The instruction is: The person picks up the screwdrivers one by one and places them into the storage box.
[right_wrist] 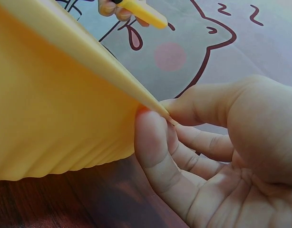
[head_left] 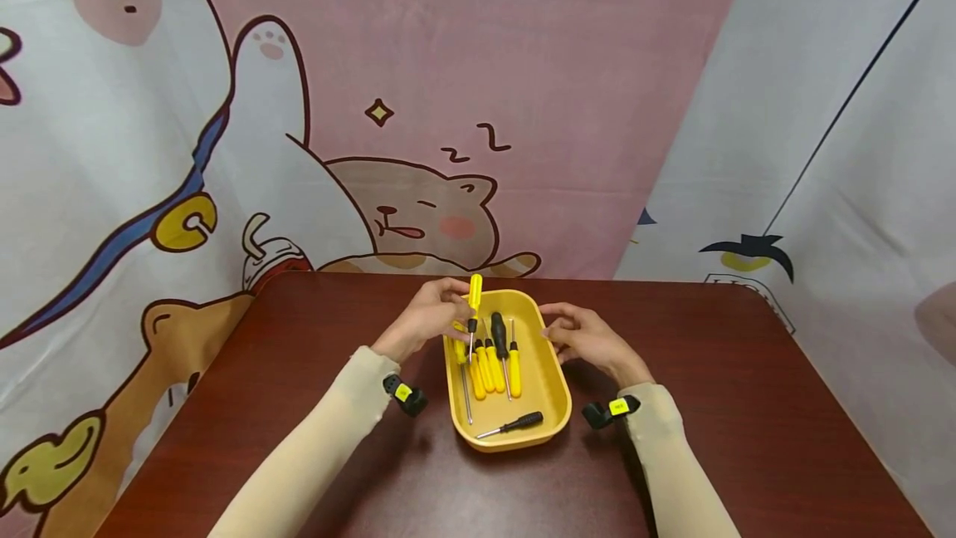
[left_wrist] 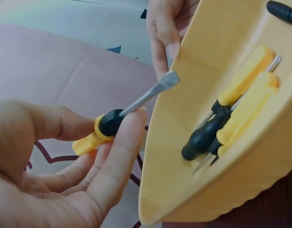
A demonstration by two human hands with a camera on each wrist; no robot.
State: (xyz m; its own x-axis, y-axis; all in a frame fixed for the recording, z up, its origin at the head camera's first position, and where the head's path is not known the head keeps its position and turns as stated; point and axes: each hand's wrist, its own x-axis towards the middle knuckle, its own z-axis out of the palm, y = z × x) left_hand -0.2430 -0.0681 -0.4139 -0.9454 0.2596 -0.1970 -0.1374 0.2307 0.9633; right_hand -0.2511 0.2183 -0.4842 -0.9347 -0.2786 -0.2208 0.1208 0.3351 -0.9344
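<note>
My left hand [head_left: 427,318] pinches a yellow-handled flathead screwdriver [head_left: 475,295] by its black collar, handle up, over the tray's far left side. In the left wrist view the flat metal blade of this screwdriver [left_wrist: 112,122] points away from the fingers. My right hand [head_left: 592,340] grips the right rim of the yellow tray [head_left: 548,393]; the right wrist view has thumb and forefinger pinching the tray's edge [right_wrist: 65,95]. Several yellow-handled screwdrivers [head_left: 515,370] lie side by side inside, with a thick black-handled screwdriver [head_left: 499,335] among them. A slim black screwdriver [head_left: 517,423] lies across the near end.
The tray stands on a dark red-brown table [head_left: 358,471], near its back edge. Behind hangs a cartoon-printed cloth [head_left: 568,106]. Black wrist cameras [head_left: 406,394] are strapped on both wrists, close to the tray's sides.
</note>
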